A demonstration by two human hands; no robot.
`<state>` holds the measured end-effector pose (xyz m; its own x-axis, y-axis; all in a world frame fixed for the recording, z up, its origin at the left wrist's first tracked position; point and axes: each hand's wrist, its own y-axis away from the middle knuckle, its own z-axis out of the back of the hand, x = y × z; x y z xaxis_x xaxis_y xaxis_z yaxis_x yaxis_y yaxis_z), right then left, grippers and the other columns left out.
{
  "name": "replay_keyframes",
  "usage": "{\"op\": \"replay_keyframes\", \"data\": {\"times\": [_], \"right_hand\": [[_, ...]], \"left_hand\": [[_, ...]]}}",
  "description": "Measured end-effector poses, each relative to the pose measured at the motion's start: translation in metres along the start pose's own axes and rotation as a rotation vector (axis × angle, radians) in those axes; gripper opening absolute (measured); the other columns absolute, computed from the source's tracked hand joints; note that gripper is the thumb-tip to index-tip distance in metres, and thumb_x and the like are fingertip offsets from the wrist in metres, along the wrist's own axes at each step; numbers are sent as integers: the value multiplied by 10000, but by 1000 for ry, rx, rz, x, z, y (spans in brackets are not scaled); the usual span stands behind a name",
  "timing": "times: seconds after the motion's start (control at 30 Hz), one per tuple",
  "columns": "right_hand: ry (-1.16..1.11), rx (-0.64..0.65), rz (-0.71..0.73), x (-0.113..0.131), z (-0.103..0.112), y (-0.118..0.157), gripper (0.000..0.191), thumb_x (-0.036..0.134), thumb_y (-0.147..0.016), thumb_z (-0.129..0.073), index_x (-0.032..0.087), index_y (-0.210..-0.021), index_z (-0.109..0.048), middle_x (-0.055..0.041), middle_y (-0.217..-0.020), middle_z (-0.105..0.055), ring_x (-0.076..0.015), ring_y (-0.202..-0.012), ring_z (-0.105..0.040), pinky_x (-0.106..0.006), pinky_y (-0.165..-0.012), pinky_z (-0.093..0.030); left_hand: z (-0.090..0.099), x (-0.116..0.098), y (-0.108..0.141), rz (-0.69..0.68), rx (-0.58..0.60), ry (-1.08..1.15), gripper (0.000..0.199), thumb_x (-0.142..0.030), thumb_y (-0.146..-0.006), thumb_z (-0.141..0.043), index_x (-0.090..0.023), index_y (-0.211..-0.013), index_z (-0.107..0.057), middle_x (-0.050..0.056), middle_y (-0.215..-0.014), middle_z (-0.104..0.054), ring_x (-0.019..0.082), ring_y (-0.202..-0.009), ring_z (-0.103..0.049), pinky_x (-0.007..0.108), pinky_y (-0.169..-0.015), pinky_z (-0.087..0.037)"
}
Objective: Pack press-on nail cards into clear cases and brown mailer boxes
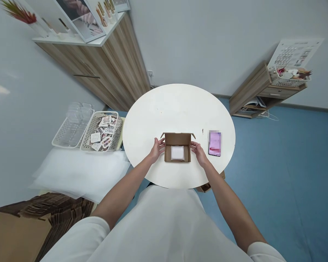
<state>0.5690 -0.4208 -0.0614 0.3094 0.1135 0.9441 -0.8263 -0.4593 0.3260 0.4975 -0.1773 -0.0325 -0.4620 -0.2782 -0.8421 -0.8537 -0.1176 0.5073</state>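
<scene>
An open brown cardboard box (177, 139) stands on the round white table (177, 105), its lid raised at the back with small side flaps sticking out. Inside it lies a small white packet (177, 153), wrapped and roughly rectangular. At the box's left wall is my left hand (156, 149), thumb up and fingers stretched toward the cardboard. My right hand (199, 153) is at the right wall, fingers apart and their tips at the side of the box. Whether the fingertips press on the walls I cannot tell. A phone (214, 143) with a lit screen lies right of my right hand.
Left of the table stand a white basket of printed cards (105, 133) and a basket of clear plastic containers (75, 127). White sheets (82, 169) and stacked flat cardboard (19, 229) lie nearer me. A wooden cabinet (106, 65) and a low shelf (251, 91) stand behind.
</scene>
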Motion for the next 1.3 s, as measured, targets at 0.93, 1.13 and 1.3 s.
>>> {"op": "replay_keyframes", "data": {"times": [0.93, 1.13, 1.3], "right_hand": [[1056, -48, 131, -13, -28, 54, 428, 510, -820, -362, 258, -1121, -532, -107, -1316, -349, -292, -1206, -310, -474, -898, -339], [912, -96, 120, -20, -24, 67, 458, 495, -822, -362, 244, -1196, -439, -95, -1245, -456, -258, -1152, -410, -465, -921, -328], [664, -11, 59, -29, -29, 77, 594, 503, -749, -491, 218, -1253, -358, -94, -1204, -494, -246, -1106, -458, -431, -928, -354]], "left_hand": [[-8, 38, 45, -355, -28, -1273, 456, -543, -803, -371, -281, -1145, -521, 79, -1356, -298, 311, -1230, -257, 522, -959, -247], [6, 51, 51, -229, -123, -1053, 577, -513, -807, -383, -257, -1315, -284, 93, -1364, -322, 279, -1253, -269, 494, -979, -258], [9, 56, 57, -247, -14, -880, 701, -466, -721, -550, -230, -1319, -272, 105, -1302, -404, 278, -1189, -372, 447, -957, -317]]}}
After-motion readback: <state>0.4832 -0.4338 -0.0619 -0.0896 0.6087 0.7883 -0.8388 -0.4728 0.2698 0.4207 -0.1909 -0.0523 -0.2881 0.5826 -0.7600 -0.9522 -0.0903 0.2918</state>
